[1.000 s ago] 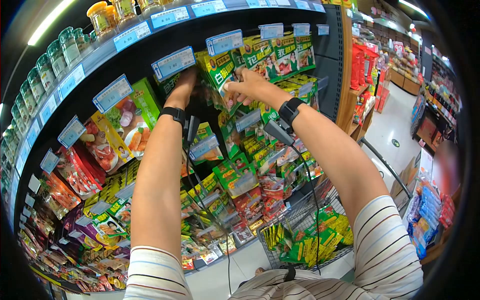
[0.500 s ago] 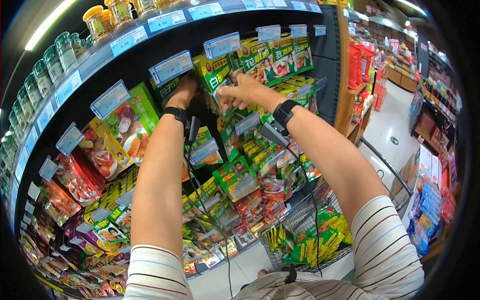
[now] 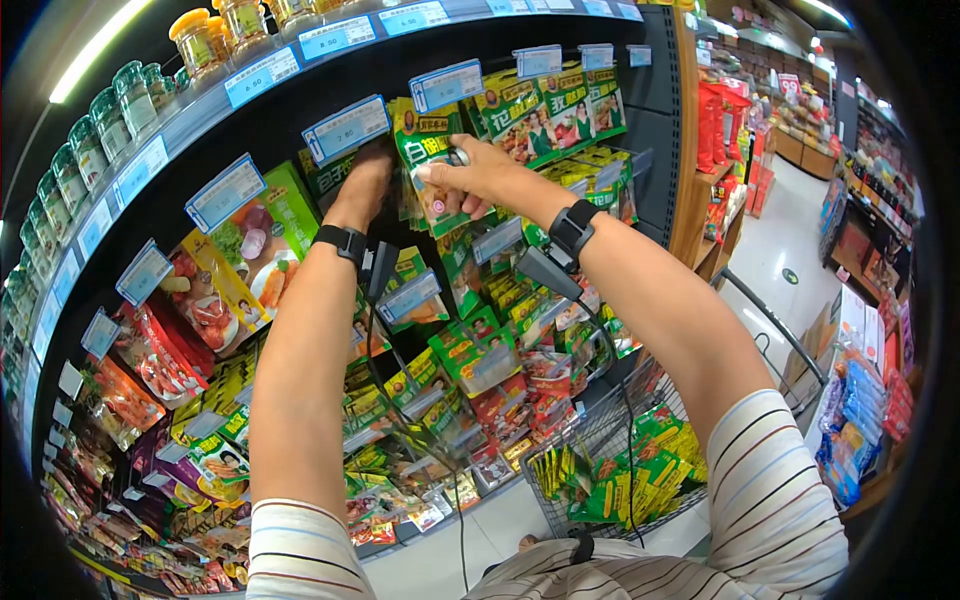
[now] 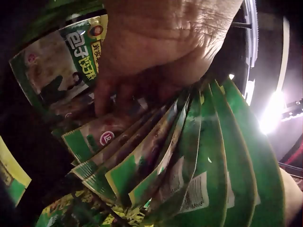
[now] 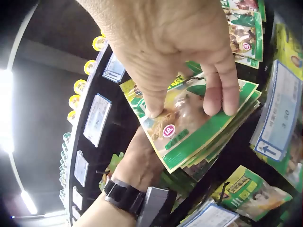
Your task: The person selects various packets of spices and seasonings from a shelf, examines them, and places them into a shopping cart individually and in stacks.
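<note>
In the head view, my right hand (image 3: 465,178) grips the front of a hanging stack of green and yellow seasoning packets (image 3: 428,135). In the right wrist view, its thumb and two fingers lie across the front packet (image 5: 182,125), and the other fingers are hidden. My left hand (image 3: 368,180) reaches into the dark shelf just left of this stack. Seen from the left wrist, its shadowed fingers sit among fanned packets (image 4: 213,156), whose backs show barcodes. I cannot tell whether they pinch any. Beside that hand is another green seasoning packet (image 4: 57,64).
Blue-edged price tags (image 3: 345,130) stick out in front of the packets. Jars (image 3: 135,95) line the shelf above. Below right stands a wire shopping cart (image 3: 545,500) with many packets inside. Cables (image 3: 632,450) hang from both wrists. An aisle (image 3: 785,235) runs along the right.
The right hand has tilted and drawn the front of the packet stack slightly toward me and left. The left hand stays within the shelf, its forearm shifted slightly left.
</note>
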The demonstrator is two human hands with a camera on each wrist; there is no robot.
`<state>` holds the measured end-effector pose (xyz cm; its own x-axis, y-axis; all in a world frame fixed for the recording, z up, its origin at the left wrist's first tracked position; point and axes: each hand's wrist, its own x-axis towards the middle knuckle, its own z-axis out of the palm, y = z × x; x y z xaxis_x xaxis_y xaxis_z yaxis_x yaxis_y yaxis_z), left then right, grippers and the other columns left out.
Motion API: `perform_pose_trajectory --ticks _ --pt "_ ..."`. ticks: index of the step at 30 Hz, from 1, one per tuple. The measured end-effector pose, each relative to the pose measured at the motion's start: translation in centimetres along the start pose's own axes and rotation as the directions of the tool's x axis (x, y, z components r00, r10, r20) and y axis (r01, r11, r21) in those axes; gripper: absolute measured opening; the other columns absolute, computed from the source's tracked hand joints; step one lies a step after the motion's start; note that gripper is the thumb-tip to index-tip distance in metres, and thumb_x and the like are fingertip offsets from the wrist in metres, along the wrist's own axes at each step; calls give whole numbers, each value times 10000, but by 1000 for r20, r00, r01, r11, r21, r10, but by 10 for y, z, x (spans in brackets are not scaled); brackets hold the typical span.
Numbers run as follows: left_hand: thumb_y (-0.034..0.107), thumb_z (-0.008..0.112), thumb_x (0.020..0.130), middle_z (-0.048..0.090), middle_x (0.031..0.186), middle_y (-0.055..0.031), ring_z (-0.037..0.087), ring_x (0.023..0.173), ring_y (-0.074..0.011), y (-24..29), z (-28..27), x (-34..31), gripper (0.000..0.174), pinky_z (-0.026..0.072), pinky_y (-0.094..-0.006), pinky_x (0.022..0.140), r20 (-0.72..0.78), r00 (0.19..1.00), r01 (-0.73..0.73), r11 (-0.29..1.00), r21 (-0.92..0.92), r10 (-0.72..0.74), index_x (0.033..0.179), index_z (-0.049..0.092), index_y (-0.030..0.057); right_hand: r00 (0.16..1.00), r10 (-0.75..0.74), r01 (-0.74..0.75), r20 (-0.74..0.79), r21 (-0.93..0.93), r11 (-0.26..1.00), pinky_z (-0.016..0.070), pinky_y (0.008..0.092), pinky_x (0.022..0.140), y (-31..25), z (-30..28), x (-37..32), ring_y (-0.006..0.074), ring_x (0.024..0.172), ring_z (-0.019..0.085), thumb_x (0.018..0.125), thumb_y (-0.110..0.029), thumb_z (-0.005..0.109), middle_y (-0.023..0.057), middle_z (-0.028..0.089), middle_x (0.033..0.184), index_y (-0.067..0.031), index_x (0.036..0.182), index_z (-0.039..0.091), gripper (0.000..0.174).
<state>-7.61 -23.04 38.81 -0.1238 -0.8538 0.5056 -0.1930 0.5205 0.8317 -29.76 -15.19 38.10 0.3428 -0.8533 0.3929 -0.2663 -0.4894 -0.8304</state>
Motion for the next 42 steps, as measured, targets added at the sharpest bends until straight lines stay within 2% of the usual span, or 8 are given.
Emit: perform_pose_trajectory --ticks 2,5,8,19,20,26,30,42 --pt "315 543 966 625 793 -21 508 631 -165 -18 -11 3 271 390 -308 589 11 995 -97 995 -2 97 986 663 72 999 33 -33 19 -1 999 558 298 506 -9 -2 -7 186 565 641 821 -493 748 155 659 766 110 1510 177 1080" --pt "278 518 963 665 963 -109 576 827 -218 -8 -16 12 325 444 -363 688 116 993 -35 935 354 -6 1102 666 24 997 65 -64 38 -15 998 559 299 506 -24 -7 -20 180 549 629 823 -515 735 155 657 765 112 1490 231 1045" --pt "259 517 963 664 900 -121 576 790 -219 36 14 -21 315 435 -372 660 -32 985 173 977 124 -170 1068 668 3 996 63 -62 65 -25 998 562 301 510 -28 -13 -25 177 546 623 830 -543 714 152 658 768 119 1462 283 1012" --pt "160 488 957 679 1041 -139 625 924 -226 78 39 -60 284 465 -321 837 -38 999 34 998 43 -32 1079 662 -28 989 80 -73 121 -59 996 560 307 511 -54 -28 -45 170 561 625 856 -597 658 150 666 753 145 1381 389 947" --pt "158 488 956 679 1040 -138 625 930 -226 80 40 -61 284 464 -321 840 -41 998 48 998 30 -47 1080 662 -28 990 65 -57 123 -67 996 553 301 496 -55 -29 -46 154 540 606 867 -603 642 130 664 740 101 1271 511 823" --pt "203 497 970 680 921 -89 602 740 -155 67 36 -48 291 451 -296 642 14 999 50 997 -57 -49 1084 667 -5 989 64 -47 132 -127 991 534 284 471 -59 -36 -43 125 497 555 880 -615 619 85 656 707 0 960 640 620" --pt "250 501 982 669 848 -47 547 611 -106 65 39 -49 308 391 -274 513 14 999 30 995 -100 -29 1075 669 10 987 66 -45 143 -145 988 537 295 469 -65 -37 -45 134 495 559 878 -626 613 85 660 711 9 956 641 640" --pt "150 482 974 703 987 -102 667 798 -173 87 50 -74 279 516 -297 681 36 999 16 968 -249 -7 1108 646 -31 982 29 5 188 -175 985 558 317 472 -73 -37 -65 159 498 594 876 -626 606 112 689 733 28 1005 641 668"
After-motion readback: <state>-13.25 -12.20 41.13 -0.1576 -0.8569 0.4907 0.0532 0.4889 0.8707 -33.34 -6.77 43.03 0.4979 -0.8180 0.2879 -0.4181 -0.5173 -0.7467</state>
